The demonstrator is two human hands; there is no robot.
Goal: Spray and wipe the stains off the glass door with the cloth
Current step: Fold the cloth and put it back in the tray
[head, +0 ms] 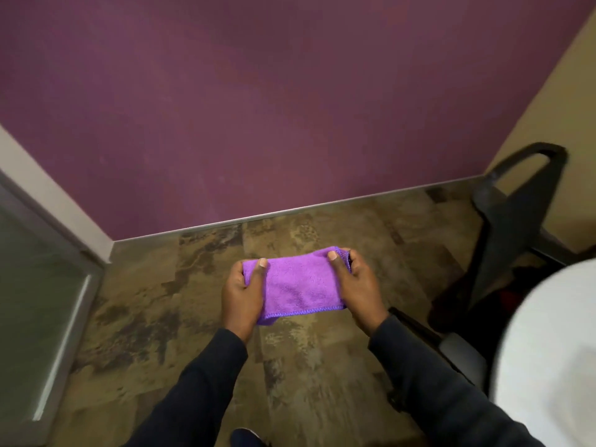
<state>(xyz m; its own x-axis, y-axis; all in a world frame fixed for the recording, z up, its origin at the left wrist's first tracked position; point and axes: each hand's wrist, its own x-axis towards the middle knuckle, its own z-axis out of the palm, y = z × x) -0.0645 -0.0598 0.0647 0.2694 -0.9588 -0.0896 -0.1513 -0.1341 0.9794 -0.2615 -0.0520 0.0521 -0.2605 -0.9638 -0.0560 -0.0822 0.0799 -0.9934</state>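
Note:
A folded purple microfibre cloth (298,285) is stretched flat between both hands over the floor. My left hand (243,293) grips its left end, thumb on top. My right hand (358,285) grips its right end the same way. The frosted glass door (35,304) with a grey metal frame stands at the left edge, seen at a steep angle. No spray bottle is in view.
A purple wall (274,108) faces me, with a beige wall at the right. A black chair (509,227) stands at the right beside a white round tabletop (548,350). Mottled brown carpet (193,333) covers the floor. A dark shoe tip (245,438) shows at the bottom.

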